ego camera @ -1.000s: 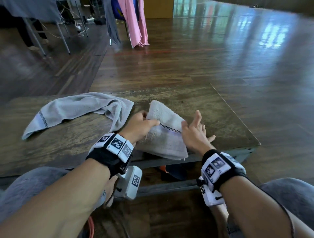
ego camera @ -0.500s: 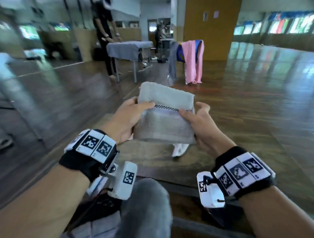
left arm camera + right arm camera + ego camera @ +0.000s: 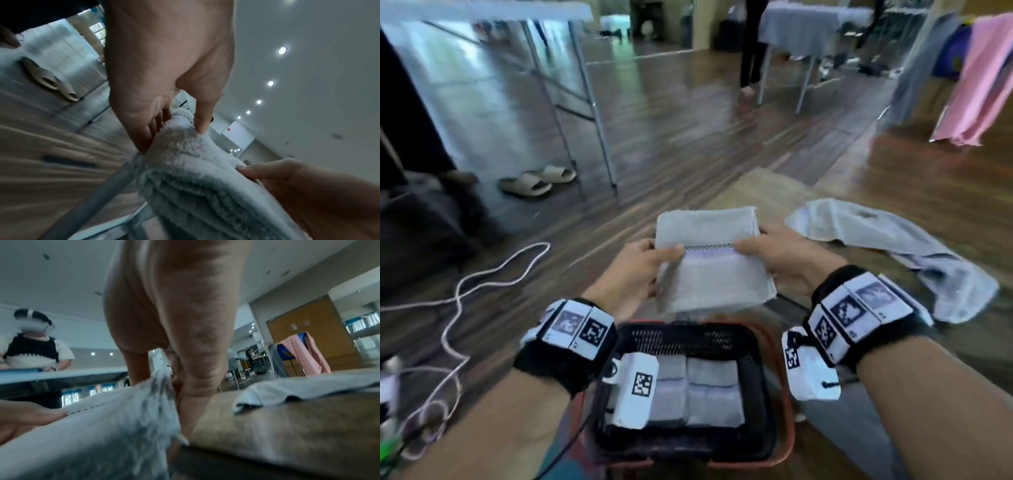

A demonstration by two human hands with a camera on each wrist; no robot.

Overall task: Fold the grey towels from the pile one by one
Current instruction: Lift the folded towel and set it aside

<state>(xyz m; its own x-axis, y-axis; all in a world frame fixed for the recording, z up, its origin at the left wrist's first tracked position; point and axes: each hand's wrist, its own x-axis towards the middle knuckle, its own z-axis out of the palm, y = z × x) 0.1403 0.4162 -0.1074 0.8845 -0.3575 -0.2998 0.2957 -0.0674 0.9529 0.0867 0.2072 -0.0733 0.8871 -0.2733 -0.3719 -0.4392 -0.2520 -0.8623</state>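
A folded grey towel [image 3: 709, 260] with a checkered stripe hangs in the air between both hands. My left hand [image 3: 643, 270] pinches its left edge, thumb on top. My right hand [image 3: 774, 257] pinches its right edge the same way. The towel is above and just beyond a black mesh basket [image 3: 681, 337], which holds several folded grey towels [image 3: 705, 387]. In the left wrist view, my thumb and fingers clamp the thick towel [image 3: 195, 170]. An unfolded grey towel [image 3: 887, 246] lies on the low wooden table [image 3: 743, 188] at the right, also seen as the unfolded towel [image 3: 308, 386] in the right wrist view.
The basket has a red frame [image 3: 786, 411] and sits between my knees. White cables [image 3: 458, 298] trail on the wooden floor at left. Beige slippers [image 3: 534, 180] lie by a folding table's legs [image 3: 592, 113]. Pink cloth [image 3: 983, 78] hangs at far right. Another person [image 3: 33, 344] stands behind a table.
Both hands lifted the folded towel off the table and carried it leftward over the basket. The head view swung left and down, bringing the basket into view.
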